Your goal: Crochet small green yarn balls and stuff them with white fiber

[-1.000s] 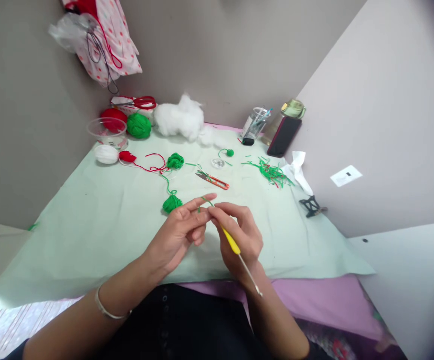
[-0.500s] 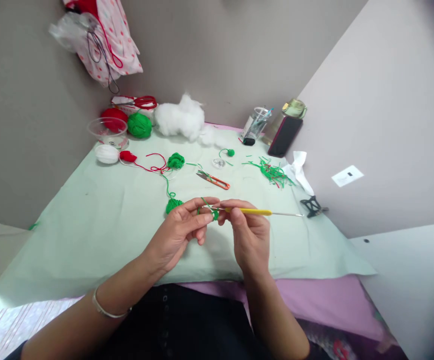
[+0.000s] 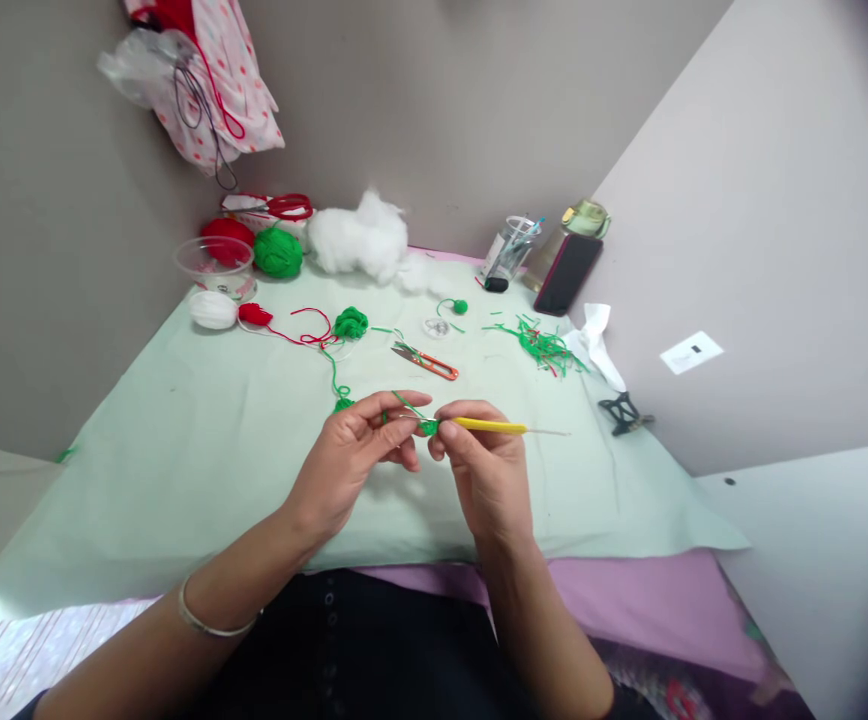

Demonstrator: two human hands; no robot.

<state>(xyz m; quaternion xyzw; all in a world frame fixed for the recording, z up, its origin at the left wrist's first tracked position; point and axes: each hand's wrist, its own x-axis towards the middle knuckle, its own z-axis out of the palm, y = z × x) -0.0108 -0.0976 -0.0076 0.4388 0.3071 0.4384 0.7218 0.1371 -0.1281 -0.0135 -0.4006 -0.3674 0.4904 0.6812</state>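
Between my fingertips is a small green crochet piece (image 3: 429, 427), pinched by my left hand (image 3: 359, 450), with green yarn (image 3: 408, 403) running over the left forefinger. My right hand (image 3: 490, 470) is closed on a crochet hook (image 3: 490, 426) with a yellow handle, its thin shaft reaching left to the piece. The right fingertips come close to the piece; whether they touch it is hard to tell. Partly hidden behind my left hand lies a green yarn bundle (image 3: 344, 405). Orange thread snips (image 3: 434, 366) rest on the cloth beyond my hands.
Farther back are white stuffing (image 3: 363, 238), a green yarn ball (image 3: 278, 252), a clear plastic tub (image 3: 214, 270) and a white yarn ball (image 3: 213, 310). To the right sit green yarn scraps (image 3: 546, 348), a phone (image 3: 569, 273) against a bottle (image 3: 586, 217), and a black stand (image 3: 624, 413).
The crochet hook has slid left and its tip now reaches farther across the left fingers. My right hand has shifted slightly left, closer to the green piece.
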